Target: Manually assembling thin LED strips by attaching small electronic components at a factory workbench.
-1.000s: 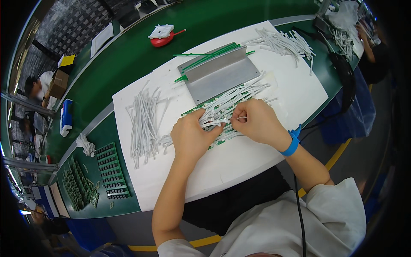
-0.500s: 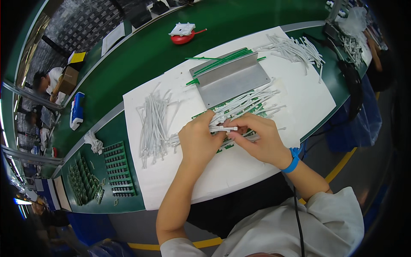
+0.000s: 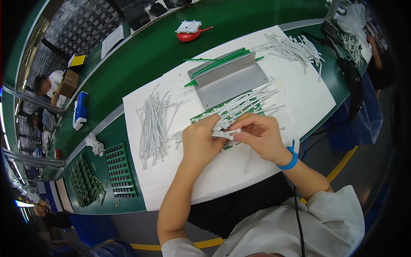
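My left hand [image 3: 198,142] is closed on white cables near the lower edge of a green circuit board panel [image 3: 198,117]. Opposite it, my right hand [image 3: 266,138] pinches the end of a white cable [image 3: 234,131] between thumb and fingertips, close to the left thumb. A blue band [image 3: 293,159] circles my right wrist. More white cables [image 3: 248,106] lie slantwise over the panel and cover much of it. Just beyond the panel sits a grey metal angle plate [image 3: 231,83] with green strips [image 3: 222,64] resting along its upright wall.
Loose piles of white cables lie left [image 3: 153,124] and far right [image 3: 295,49] on the white sheet [image 3: 171,184]. Circuit boards [image 3: 120,171] stand on the left. Beyond, a green belt [image 3: 145,64] carries a red part under a white one [image 3: 188,29] and a blue-and-white item [image 3: 80,110].
My right hand has dropped slightly, and the cable end it pinches now tilts and sits a little lower. On the belt, the red and white parts have shifted right.
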Demonstrator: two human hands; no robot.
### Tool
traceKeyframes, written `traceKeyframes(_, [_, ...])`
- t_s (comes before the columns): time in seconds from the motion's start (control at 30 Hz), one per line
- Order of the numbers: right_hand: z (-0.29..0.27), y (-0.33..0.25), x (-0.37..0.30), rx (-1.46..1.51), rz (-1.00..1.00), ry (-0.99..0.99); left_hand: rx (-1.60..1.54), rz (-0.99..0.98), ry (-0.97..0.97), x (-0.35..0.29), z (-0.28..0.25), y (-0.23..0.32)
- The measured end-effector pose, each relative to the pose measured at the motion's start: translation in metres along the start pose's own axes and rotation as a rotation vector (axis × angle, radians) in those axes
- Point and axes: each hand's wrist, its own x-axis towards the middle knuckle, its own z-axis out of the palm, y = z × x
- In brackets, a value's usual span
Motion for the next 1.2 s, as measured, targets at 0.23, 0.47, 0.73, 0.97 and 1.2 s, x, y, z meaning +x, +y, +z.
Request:
traceKeyframes(0.23, [0.006,-0.012,0.007,0.140,-0.228,0.328,0.122,0.099,0.011,0.002,-0.005,-0.002])
traceKeyframes(0.47, [-0.030,-0.038,0.007,-0.118,0.022,0.333,0.031,0.203,-0.093,0.004,-0.008,-0.005])
traceKeyframes(0.73, [-0.032,-0.052,0.007,-0.895,0.144,-0.121,0.089,0.113,-0.115,0.006,-0.009,0.003])
traceKeyframes(0.97, [-0.028,-0.045,0.009,-1.159,0.099,-0.167,0.083,0.057,-0.091,0.005,-0.003,0.000])
traceKeyframes(1.2, [-0.022,-0.037,0.015,-1.208,0.146,-0.149,0.134,0.031,-0.135,0.006,-0.003,0.004])
